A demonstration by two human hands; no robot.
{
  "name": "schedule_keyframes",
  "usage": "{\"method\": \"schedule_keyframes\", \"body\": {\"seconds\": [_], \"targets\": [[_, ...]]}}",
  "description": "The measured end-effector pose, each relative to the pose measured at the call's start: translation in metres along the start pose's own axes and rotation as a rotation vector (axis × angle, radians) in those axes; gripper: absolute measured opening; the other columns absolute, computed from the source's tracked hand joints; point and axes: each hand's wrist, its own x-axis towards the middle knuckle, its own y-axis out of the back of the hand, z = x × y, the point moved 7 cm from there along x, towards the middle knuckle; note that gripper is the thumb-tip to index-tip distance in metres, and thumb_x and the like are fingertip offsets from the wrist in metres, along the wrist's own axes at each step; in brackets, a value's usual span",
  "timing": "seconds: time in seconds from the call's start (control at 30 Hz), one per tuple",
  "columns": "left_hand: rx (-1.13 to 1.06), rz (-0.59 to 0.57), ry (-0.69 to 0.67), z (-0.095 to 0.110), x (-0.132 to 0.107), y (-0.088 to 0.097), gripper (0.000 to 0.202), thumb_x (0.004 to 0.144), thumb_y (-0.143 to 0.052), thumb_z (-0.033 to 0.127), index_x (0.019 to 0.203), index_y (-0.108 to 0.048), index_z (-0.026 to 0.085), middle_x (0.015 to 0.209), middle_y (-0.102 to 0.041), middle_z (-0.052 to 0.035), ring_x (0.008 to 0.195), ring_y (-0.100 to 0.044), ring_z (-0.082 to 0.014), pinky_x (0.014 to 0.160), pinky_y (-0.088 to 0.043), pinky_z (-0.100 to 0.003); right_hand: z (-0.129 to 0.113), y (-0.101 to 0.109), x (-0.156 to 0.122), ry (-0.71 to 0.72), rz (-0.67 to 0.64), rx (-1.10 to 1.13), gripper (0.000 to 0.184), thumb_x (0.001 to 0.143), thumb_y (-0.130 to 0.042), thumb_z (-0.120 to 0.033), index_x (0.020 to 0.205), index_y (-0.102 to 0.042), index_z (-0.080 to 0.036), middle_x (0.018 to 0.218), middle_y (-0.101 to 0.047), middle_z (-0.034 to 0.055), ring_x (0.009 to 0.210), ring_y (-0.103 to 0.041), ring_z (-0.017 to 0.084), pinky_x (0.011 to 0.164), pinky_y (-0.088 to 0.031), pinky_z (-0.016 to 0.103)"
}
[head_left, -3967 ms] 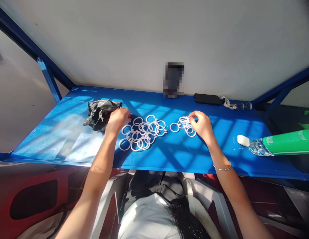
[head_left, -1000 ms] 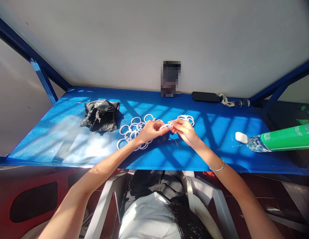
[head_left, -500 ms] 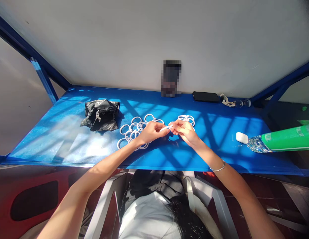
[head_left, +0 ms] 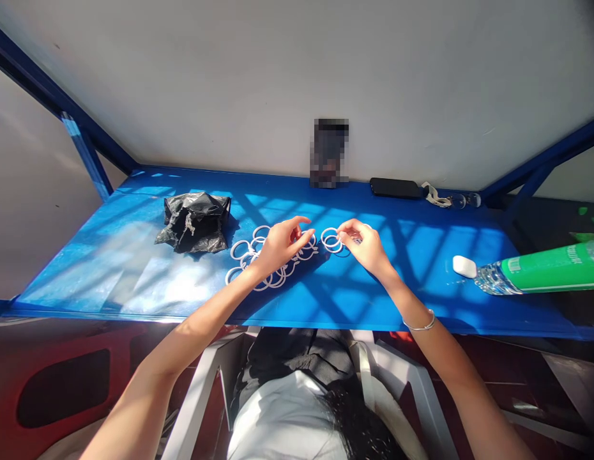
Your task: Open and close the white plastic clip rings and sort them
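My right hand [head_left: 365,246] pinches white curtain rings [head_left: 331,240] between thumb and fingertips; at least two hoops hang to its left, just over the table. Behind this hand, more rings lie mostly hidden. My left hand [head_left: 283,246] is over the right part of a loose pile of several white curtain rings [head_left: 239,249], thumb and fingers apart with nothing visible between them. It covers part of the pile, so I cannot tell whether it touches any ring.
A crumpled black plastic bag [head_left: 194,220] sits left on the blue table [head_left: 301,310]. At the back are a blurred dark upright object [head_left: 329,153], a black phone [head_left: 395,187] and eyeglasses [head_left: 464,200]. On the right are a white case [head_left: 464,266] and a green-labelled bottle [head_left: 541,265].
My hands, which were together at a ring, have separated. The left has let go and moved left over the pile; the rings in my right hand now hang in plain view.
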Motion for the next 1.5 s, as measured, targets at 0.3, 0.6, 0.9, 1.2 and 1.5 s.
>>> {"method": "schedule_keyframes", "body": {"seconds": [0.3,0.6,0.9,1.2,1.5], "targets": [[0.550,-0.080,-0.122,-0.043,0.008,0.010,0.028,0.091,-0.043,0.009,0.106,-0.065,0.017,0.114,-0.061,-0.0129,0.106,-0.058,-0.0252,0.092,-0.051,-0.041,0.003,0.038,0.007,0.087,0.095,-0.607,0.018,0.083,-0.047,-0.019,0.087,-0.064,-0.020,0.089,-0.072,0.0088,0.085,-0.064,0.027,0.074,-0.048,0.036],[0.651,-0.239,-0.078,-0.055,0.007,-0.001,0.034,0.094,-0.036,0.008,0.107,-0.066,0.015,0.123,-0.064,-0.0104,0.115,-0.059,-0.0236,0.097,-0.050,-0.038,0.007,0.034,0.006,0.123,0.090,-0.639,0.021,0.086,-0.045,-0.020,0.084,-0.067,-0.020,0.093,-0.072,0.0081,0.090,-0.061,0.028,0.080,-0.046,0.039],[0.349,-0.038,-0.302,-0.028,0.010,0.013,0.027,0.095,-0.043,0.012,0.115,-0.060,0.014,0.122,-0.059,-0.0160,0.102,-0.064,-0.0220,0.088,-0.057,-0.039,0.002,0.027,0.006,0.188,0.033,-0.516,0.020,0.091,-0.048,-0.024,0.085,-0.067,-0.021,0.094,-0.072,0.0080,0.091,-0.061,0.028,0.084,-0.048,0.042],[0.044,-0.134,-0.257,0.002,0.004,0.007,0.037,0.093,-0.063,0.034,0.126,-0.060,0.019,0.126,-0.058,-0.0114,0.093,-0.065,-0.0156,0.078,-0.057,-0.028,-0.017,-0.005,-0.003,0.159,-0.130,-0.099,0.029,0.094,-0.060,-0.040,0.118,-0.063,-0.024,0.110,-0.070,0.0059,0.100,-0.067,0.024,0.092,-0.054,0.040],[0.006,-0.229,-0.272,0.013,-0.004,-0.012,0.030,0.093,-0.063,0.038,0.116,-0.067,0.020,0.119,-0.063,-0.0099,0.084,-0.065,-0.0156,0.076,-0.055,-0.029,-0.007,-0.014,-0.004,0.031,-0.062,0.211,0.036,0.085,-0.070,-0.056,0.099,-0.065,-0.023,0.098,-0.072,0.0057,0.092,-0.069,0.023,0.087,-0.056,0.039]]}}
